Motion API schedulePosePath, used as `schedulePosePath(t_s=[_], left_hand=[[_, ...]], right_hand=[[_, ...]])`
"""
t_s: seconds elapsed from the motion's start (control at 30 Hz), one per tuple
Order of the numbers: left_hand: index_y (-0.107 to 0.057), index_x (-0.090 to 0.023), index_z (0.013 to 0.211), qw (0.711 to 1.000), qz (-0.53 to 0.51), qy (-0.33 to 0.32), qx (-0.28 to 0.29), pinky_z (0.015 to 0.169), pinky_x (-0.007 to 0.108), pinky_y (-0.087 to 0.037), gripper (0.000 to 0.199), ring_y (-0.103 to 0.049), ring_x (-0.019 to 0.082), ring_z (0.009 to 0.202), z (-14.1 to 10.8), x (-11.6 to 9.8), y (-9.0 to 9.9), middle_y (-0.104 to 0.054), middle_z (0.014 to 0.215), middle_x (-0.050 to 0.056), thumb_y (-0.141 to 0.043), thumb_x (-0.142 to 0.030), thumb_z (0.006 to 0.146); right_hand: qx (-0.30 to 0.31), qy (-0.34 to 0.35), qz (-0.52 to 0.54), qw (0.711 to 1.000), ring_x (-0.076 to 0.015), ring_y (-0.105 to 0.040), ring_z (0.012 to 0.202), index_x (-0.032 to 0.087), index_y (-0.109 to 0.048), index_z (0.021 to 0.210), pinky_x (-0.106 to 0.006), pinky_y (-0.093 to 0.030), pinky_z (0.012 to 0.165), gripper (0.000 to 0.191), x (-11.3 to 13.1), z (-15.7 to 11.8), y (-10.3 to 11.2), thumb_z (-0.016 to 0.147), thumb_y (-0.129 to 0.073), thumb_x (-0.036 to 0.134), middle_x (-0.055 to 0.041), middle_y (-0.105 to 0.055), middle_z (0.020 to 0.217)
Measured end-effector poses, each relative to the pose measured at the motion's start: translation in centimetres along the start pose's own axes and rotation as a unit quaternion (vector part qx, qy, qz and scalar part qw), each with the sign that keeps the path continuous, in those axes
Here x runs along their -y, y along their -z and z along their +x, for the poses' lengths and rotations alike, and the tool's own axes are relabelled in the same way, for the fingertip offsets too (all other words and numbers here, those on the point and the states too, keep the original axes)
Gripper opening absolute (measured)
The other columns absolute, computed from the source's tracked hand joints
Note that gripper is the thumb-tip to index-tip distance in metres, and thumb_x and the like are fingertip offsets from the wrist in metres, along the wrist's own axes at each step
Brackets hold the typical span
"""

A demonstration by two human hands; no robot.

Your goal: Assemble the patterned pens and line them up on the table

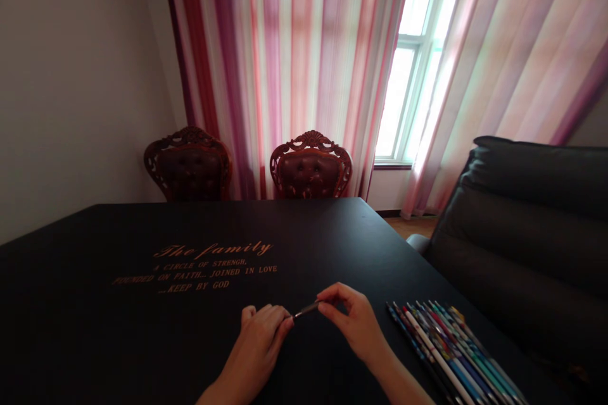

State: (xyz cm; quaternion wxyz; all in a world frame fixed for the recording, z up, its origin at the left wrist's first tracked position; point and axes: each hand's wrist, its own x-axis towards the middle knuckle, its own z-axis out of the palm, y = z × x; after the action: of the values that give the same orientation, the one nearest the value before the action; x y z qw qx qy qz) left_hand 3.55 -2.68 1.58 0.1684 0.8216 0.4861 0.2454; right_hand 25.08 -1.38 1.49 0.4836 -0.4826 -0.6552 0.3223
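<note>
A slim dark pen [306, 311] spans the gap between my two hands, over the black tabletop [327, 240]. My left hand [260, 343] is closed round its left end, so that end is hidden under the fingers. At the other end, the thumb and forefinger of my right hand [350, 321] pinch the pen. A shiny metallic stretch shows close to the left fingers. To the right of my right hand, several pens [456, 354] in many colours lie side by side in a slanting row.
Gold lettering [216, 266] is printed on the table. Two carved chairs [311, 168] with dark padded backs stand at its far edge, before striped curtains [294, 63]. A black leather seat [536, 234] is at the right, near a bright window [403, 95].
</note>
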Motion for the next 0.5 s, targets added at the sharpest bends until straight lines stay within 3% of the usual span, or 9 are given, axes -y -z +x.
schedulePosePath(t_s=[0.37, 0.5], left_hand=[[-0.059, -0.025, 0.085, 1.000, 0.006, -0.003, 0.001, 0.082, 0.036, -0.031, 0.032, -0.058, 0.019, 0.080, 0.07, 0.25, -0.25, -0.067, 0.084, -0.001, -0.034, -0.036, 0.100], [-0.060, -0.025, 0.086, 1.000, 0.012, -0.017, 0.006, 0.084, 0.037, -0.031, 0.027, -0.058, 0.020, 0.081, -0.03, 0.08, -0.25, -0.067, 0.084, 0.000, -0.037, -0.034, 0.099]], right_hand=[[0.016, -0.018, -0.039, 0.999, -0.0194, -0.064, 0.073, 0.021, -0.072, 0.077, -0.030, -0.046, 0.070, 0.011, 0.04, -0.20, -0.43, 0.079, -0.069, 0.031, -0.0008, -0.071, 0.074], [0.010, 0.008, -0.133, 0.991, -0.0160, -0.059, 0.064, 0.020, -0.065, 0.061, -0.028, -0.041, 0.064, 0.033, -0.23, -0.37, -0.78, 0.088, -0.059, 0.037, 0.0002, -0.063, 0.064]])
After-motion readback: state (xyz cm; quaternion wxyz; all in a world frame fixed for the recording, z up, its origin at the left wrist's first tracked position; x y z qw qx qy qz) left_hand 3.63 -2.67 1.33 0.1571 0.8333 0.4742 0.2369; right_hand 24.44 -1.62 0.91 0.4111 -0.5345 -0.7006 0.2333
